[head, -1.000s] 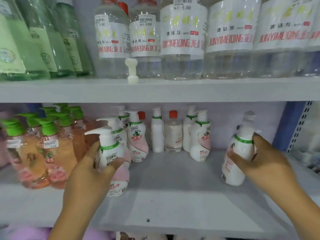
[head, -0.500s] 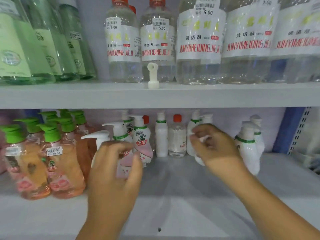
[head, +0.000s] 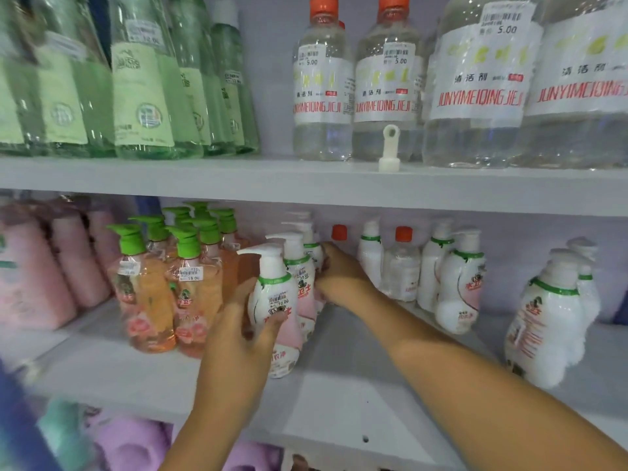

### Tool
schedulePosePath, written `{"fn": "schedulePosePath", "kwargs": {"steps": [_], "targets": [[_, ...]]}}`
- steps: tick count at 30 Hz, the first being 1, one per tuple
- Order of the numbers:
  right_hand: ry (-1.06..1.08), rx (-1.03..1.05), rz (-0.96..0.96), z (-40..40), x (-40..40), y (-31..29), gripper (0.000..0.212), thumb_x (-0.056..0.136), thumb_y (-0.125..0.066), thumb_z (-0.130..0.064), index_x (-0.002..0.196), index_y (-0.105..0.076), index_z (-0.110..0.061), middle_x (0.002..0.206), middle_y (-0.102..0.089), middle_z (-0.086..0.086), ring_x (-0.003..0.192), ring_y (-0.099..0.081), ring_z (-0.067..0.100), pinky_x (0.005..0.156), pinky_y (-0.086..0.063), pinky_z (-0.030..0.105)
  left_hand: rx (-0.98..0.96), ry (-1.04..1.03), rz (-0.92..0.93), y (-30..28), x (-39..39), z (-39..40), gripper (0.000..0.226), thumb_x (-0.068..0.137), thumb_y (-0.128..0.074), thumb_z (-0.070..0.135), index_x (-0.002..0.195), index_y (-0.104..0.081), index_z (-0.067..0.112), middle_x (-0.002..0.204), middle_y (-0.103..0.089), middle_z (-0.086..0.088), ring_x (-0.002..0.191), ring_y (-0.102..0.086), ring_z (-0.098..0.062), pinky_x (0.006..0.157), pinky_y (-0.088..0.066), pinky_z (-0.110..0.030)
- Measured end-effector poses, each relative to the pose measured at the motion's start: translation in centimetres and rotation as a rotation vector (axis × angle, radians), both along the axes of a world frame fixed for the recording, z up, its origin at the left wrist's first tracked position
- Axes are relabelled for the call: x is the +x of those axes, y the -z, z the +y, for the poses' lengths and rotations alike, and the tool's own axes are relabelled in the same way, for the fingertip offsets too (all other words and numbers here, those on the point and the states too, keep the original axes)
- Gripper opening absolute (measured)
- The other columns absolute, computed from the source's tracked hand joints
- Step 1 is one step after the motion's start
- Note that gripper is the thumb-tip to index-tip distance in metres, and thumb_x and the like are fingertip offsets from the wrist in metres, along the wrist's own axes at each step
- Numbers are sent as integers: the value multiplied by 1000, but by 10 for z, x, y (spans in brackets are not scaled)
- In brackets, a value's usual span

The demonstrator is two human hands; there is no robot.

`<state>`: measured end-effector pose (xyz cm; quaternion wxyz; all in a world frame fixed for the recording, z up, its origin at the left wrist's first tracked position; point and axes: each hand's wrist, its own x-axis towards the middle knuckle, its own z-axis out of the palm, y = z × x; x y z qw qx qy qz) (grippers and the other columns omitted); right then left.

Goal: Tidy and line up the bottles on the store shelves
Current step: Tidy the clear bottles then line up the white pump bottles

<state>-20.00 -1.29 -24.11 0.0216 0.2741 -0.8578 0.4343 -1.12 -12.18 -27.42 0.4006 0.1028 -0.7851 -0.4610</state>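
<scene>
While left hand (head: 238,334) grips pump bottle (head: 275,311), tag reads 10.00

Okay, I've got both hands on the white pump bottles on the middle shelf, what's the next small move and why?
Probably slide the front pump bottle that your left hand grips back toward the second pump bottle, where your right hand is. It stands nearer the edge of the shelf than the orange bottles beside it, so it breaks the line.

White plastic hook clip (head: 389,148) standing upright at the upper shelf's front edge. Lilac soft rolls (head: 136,443), blurred, lie far below it to the left; blue upright (head: 621,311) far below, right.
</scene>
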Motion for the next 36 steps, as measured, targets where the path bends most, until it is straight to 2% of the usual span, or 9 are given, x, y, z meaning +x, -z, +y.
{"fn": "schedulePosePath", "kwargs": {"steps": [6,10,13,18,21,26,28,31,36], "targets": [[6,11,4,2,2,-4,16,91,-57,-17,102,-68,-21,93,-71,-2,77,-66,16,55,-48,21,-30,-75,-52,8,-8,-15,54,88,-74,35,132,-45,49,123,-61,10,110,-64,-16,90,-56,-47],[378,-201,448,61,-16,-31,17,91,-59,-15,103,-69,-10,100,-67,12,86,-65,29,77,-53,34,-249,-246,100,3,-2,8,54,84,-79,14,132,-54,15,133,-45,-1,125,-48,-19,101,-39,-30],[563,-68,472,95,-30,-49,21,94,-57,-12,107,-62,3,99,-62,22,100,-60,38,88,-44,36,-423,-160,263,-6,-8,42,28,83,-69,13,111,-64,14,117,-53,3,114,-47,-11,97,-36,-22],[497,238,293,92,-44,-53,22,101,-49,-9,120,-54,0,117,-54,19,115,-55,35,92,-41,31,-103,154,80,-33,-89,62,23,92,-61,18,115,-64,20,108,-60,3,100,-59,-15,85,-43,-19],[518,336,253,89,-46,-54,9,100,-52,-12,104,-58,-6,110,-62,16,107,-62,34,90,-51,36,-57,87,-4,-54,-148,63,22,100,-53,20,117,-63,11,111,-66,-11,102,-63,-30,88,-49,-35],[497,494,304,95,-41,-58,11,98,-57,-17,107,-60,-12,107,-64,9,104,-64,31,77,-46,34,-34,23,-326,-64,-185,68,18,103,-50,25,108,-59,10,103,-63,-15,105,-64,-32,75,-35,-27],[398,444,335,102,-38,-57,4,98,-56,-17,96,-56,-14,98,-61,9,97,-63,31,77,-47,35,18,29,-272,-54,-191,65,15,100,-56,25,92,-54,13,92,-60,-11,99,-65,-33,75,-35,-27],[311,445,373,119,-27,-57,10,98,-55,-15,90,-58,-10,93,-63,10,90,-62,30,76,-48,33,-3,-76,-175,-43,-197,64,18,101,-56,25,93,-62,10,97,-69,-18,96,-67,-35,74,-37,-27],[254,279,374,147,13,-68,26,102,-57,-22,123,-68,-11,122,-66,4,112,-60,22,88,-42,23,9,77,239,-24,-152,77,9,94,-62,13,100,-66,18,96,-65,6,93,-64,-17,84,-50,-30]]}}
